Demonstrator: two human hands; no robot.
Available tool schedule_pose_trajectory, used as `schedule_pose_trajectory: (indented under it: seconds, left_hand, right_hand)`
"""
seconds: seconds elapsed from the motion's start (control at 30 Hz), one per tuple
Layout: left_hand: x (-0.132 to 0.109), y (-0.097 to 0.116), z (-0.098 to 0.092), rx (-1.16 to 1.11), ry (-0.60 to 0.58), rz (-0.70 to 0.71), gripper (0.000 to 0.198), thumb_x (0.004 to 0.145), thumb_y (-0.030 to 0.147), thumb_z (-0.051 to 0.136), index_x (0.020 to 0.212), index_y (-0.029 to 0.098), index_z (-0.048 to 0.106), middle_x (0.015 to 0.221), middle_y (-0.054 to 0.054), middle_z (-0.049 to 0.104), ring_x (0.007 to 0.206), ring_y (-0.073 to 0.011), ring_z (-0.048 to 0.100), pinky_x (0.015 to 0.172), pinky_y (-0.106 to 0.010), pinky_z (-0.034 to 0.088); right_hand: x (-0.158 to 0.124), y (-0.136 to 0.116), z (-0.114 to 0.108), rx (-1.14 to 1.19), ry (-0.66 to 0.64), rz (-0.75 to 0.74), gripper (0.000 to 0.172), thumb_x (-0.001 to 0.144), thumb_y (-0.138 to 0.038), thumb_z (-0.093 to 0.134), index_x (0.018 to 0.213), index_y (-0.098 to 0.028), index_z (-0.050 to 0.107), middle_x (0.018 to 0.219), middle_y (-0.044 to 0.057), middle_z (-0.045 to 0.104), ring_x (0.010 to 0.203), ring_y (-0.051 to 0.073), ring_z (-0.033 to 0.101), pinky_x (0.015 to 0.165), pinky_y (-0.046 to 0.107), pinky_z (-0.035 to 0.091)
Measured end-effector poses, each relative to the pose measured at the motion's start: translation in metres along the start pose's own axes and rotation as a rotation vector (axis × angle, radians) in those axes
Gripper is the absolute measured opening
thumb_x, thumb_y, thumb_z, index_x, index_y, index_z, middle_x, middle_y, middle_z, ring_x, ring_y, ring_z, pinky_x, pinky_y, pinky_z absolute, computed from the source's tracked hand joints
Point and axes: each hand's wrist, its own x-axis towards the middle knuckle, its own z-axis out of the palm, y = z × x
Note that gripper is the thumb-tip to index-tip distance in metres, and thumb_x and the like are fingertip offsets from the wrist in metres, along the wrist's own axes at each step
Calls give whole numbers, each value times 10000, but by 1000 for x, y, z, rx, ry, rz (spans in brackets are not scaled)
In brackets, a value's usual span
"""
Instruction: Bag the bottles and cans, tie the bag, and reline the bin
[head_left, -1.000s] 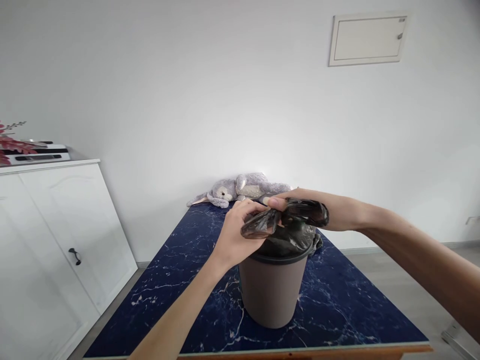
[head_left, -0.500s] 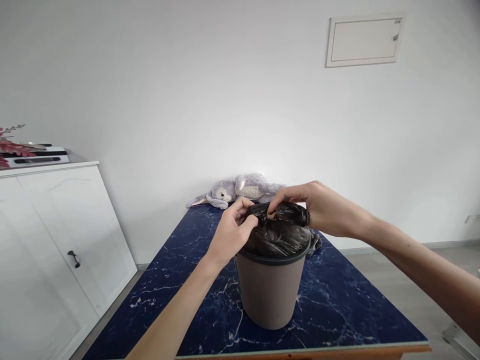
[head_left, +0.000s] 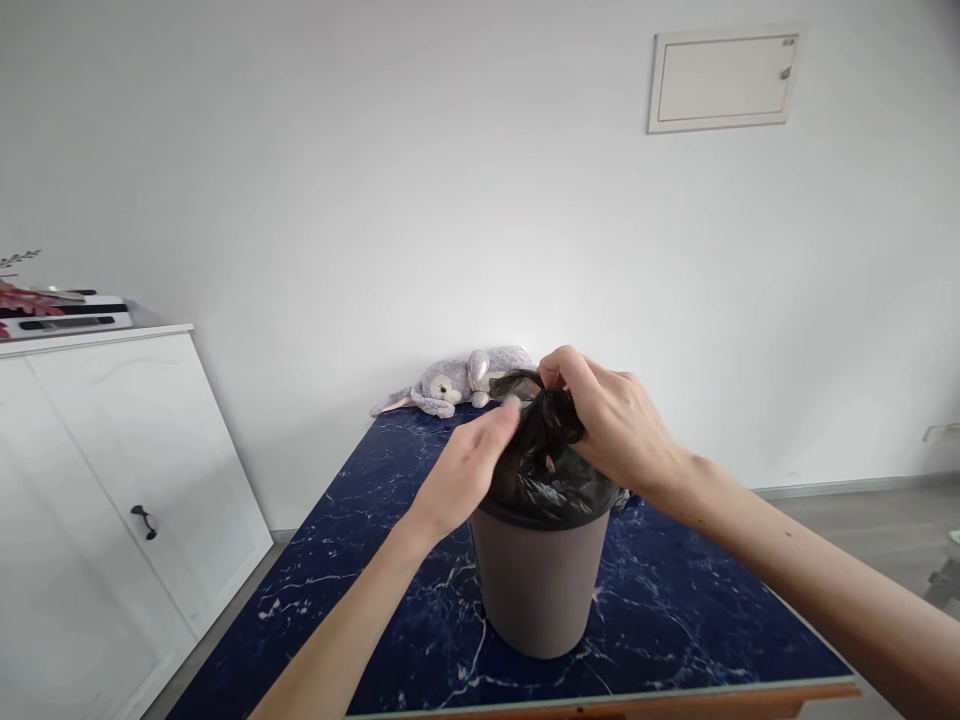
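A grey-brown trash can (head_left: 540,590) with a dark rim stands upright on the blue marbled table (head_left: 330,570). Inside it sits a black trash bag (head_left: 551,490), its top gathered up above the rim. My right hand (head_left: 611,415) is closed on the gathered bag top, pinching it between thumb and fingers. At the bag's left side is my left hand (head_left: 469,460), its thumb raised against the plastic and slightly blurred; its other fingers are hidden behind, and I cannot tell how firmly it grips.
A grey plush toy (head_left: 457,380) lies at the table's far end by the wall. On the left stands a white cabinet (head_left: 135,430) with pink flowers (head_left: 30,300) and a white-and-black item on top. A panel door (head_left: 724,80) is set in the wall.
The bag's top has gone from a wide loose fold to a narrow twisted bunch. My right hand has moved left and closed round it; my left thumb has lifted.
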Motion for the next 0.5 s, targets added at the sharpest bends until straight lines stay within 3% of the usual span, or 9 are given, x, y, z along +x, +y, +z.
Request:
schedule_pose_trajectory:
  seconds: [0.13, 0.23, 0.3, 0.4, 0.5]
  left_hand:
    - [9, -9, 0, -66, 110, -61, 610, 1058, 746, 408, 893, 251, 723, 908, -64, 717, 1050, -256, 690, 1015, -398, 537]
    - [14, -7, 4, -51, 173, -26, 633, 1014, 768, 499, 718, 222, 621, 704, -21, 573, 814, -210, 632, 802, -327, 526]
    - [14, -4, 6, -11, 206, -31, 651, 995, 763, 543, 650, 211, 547, 626, 6, 453, 651, -166, 505, 634, -302, 425]
    - [12, -3, 5, 169, 247, -40, 689, 1003, 743, 533, 581, 215, 397, 570, 30, 304, 533, -121, 273, 530, -319, 218]
    - [12, -9, -1, 374, 329, -8, 666, 1013, 700, 536, 578, 226, 364, 541, 22, 329, 507, -129, 260, 536, -335, 180]
  right_hand:
    - [2, -7, 5, -83, 27, -136, 389, 735, -18, 431, 1044, -252, 399, 988, 86, 625, 766, 212, 527, 611, 345, 398]
    - [2, -10, 9, -96, 26, -246, 531, 729, 28, 397, 1203, -211, 417, 1273, 187, 581, 1103, 304, 562, 822, 429, 531]
    - [0, -11, 10, -127, -3, -247, 678, 749, 54, 376, 1388, -171, 383, 1403, 227, 517, 1285, 358, 513, 977, 527, 534]
    - [-6, -9, 9, -145, -126, -263, 910, 760, 82, 350, 1629, -146, 210, 1535, 254, 450, 1456, 403, 439, 1113, 619, 491]
    - [-12, -5, 8, -125, -262, -314, 1074, 754, 72, 375, 1730, -179, 5, 1666, 255, 351, 1564, 432, 350, 1181, 669, 454]
